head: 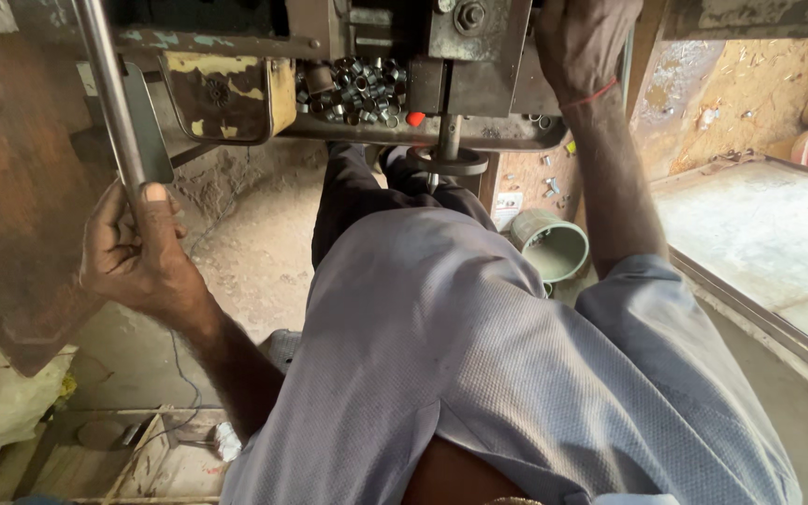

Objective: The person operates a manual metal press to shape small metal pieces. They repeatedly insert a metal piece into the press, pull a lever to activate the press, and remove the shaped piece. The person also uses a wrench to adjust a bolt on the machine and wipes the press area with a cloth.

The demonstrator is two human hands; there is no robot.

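My left hand (136, 251) is closed around a long shiny metal lever rod (105, 89) that slants up to the top left. My right hand (584, 39) reaches up to the dark press machine (474, 42) at the top; its fingers are cut off by the frame edge, so what it touches is hidden. Just left of that hand, a metal tray (479, 133) on the machine holds several small shiny metal rings (353, 89). A red knob (414, 119) sits at the tray's front edge. My grey shirt fills the lower middle.
A green bucket (554, 245) stands on the floor below the tray, right of my legs. A rusty metal panel (11, 187) is at the left. A framed slab (769, 234) lies at the right. A wooden box (156, 458) sits at the bottom left on the dusty floor.
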